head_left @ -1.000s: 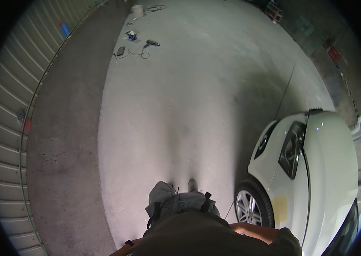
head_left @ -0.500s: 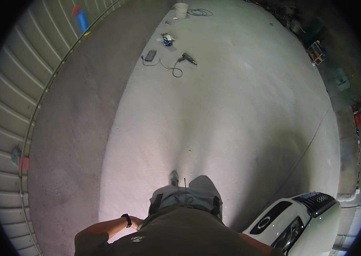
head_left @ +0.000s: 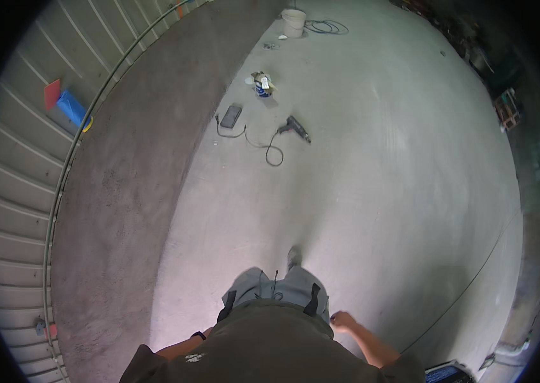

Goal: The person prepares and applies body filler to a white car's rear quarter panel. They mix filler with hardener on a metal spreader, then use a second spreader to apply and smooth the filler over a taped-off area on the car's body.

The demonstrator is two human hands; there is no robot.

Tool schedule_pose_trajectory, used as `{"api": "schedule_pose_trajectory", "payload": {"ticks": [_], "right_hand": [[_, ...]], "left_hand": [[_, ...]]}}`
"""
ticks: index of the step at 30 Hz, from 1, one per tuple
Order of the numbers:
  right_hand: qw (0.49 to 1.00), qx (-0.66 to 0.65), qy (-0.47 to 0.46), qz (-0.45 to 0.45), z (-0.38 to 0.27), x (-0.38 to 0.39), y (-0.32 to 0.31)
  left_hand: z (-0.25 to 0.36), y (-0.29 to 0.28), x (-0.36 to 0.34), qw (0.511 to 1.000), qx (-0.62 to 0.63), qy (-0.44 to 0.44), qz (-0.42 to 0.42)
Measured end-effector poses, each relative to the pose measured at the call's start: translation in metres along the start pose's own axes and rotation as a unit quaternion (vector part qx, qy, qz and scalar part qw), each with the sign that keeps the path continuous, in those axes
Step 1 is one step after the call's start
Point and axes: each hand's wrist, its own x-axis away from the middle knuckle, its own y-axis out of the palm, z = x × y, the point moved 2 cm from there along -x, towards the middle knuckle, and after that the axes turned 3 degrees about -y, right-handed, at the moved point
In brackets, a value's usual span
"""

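My right hand [head_left: 341, 322] hangs beside my right hip, fingers curled; whether it holds something is hidden. My left hand [head_left: 206, 334] is by my left hip, its fingers hidden behind my body. On the pale floor ahead lie a dark gun-shaped tool [head_left: 295, 129] with a looped cord and a flat dark rectangular object [head_left: 232, 116]. Just beyond them stands a blue-and-white can [head_left: 262, 86] with items on top.
A white bucket [head_left: 293, 24] and coiled hose [head_left: 326, 27] lie farther ahead. A ribbed wall [head_left: 15, 210] with a pipe and blue object [head_left: 72, 107] runs along my left. A car's front [head_left: 449, 373] shows at lower right; clutter [head_left: 506, 108] lines the right side.
I have moved forward past the white car, which has slid mostly out of view. The floor items appear nearer, and my right hand has come into view beside my hip.
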Motion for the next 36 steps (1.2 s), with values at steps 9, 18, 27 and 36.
{"api": "schedule_pose_trajectory", "payload": {"ticks": [9, 18, 27, 36], "right_hand": [[0.940, -0.090, -0.032, 0.329, -0.020, -0.228, -0.536], [0.975, -0.056, -0.063, 0.203, -0.138, -0.339, -0.722], [0.958, -0.066, -0.140, 0.242, -0.227, -0.555, -1.001], [0.942, 0.143, -0.255, 0.167, -0.268, -0.864, -1.254]], "left_hand": [[0.262, -0.121, -0.213, 0.998, 0.050, 0.026, 0.035], [0.508, -0.432, -0.458, 0.952, -0.282, 0.013, 0.115], [0.859, -0.755, -0.598, 0.936, 0.046, 0.100, 0.335], [0.972, -0.852, -0.922, 0.932, 0.107, -0.104, 0.329]]}}
